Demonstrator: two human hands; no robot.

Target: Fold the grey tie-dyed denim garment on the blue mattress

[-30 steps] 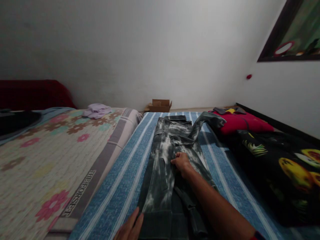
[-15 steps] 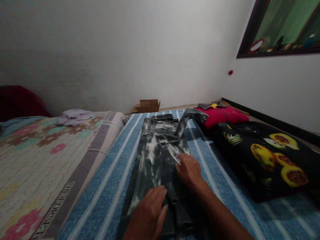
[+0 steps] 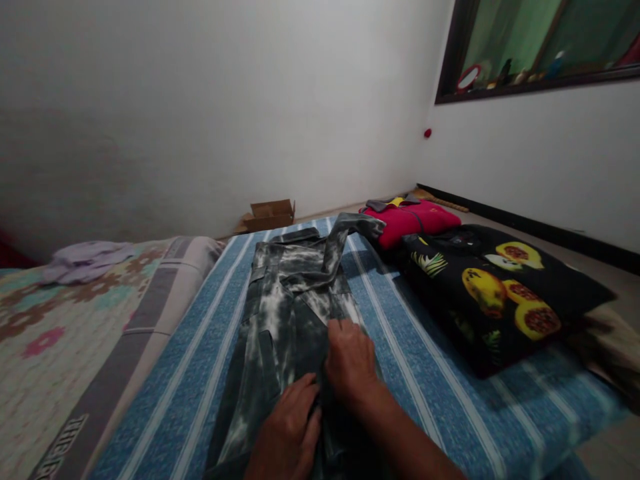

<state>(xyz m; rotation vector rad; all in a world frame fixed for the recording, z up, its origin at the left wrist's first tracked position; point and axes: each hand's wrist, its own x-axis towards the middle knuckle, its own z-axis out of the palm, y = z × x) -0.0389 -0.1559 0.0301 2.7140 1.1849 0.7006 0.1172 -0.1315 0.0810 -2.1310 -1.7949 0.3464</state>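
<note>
A dark grey and white tie-dye jacket (image 3: pixel 265 313) lies lengthwise on the blue striped bed cover. One of its sleeves (image 3: pixel 336 250) is bent across the front, its cuff pointing to the right. My right hand (image 3: pixel 350 360) is closed on the jacket's right side, fingers curled into the fabric. Nearer to me, my left hand (image 3: pixel 293 427) has its thumb and fingers drawn together on the lower part of the jacket. The cloth under both palms is hidden.
To the right, folded clothes lie stacked: a black one with a papaya print (image 3: pixel 480 287) and a pink one (image 3: pixel 420 220). A flowered quilt (image 3: pixel 75 360) with a pale lilac cloth (image 3: pixel 87 260) is at left. A cardboard box (image 3: pixel 270 215) stands by the wall.
My view has turned to the right, so everything sits further left. The right hand's fingers have curled in more tightly on the fabric, and both hands are closer together.
</note>
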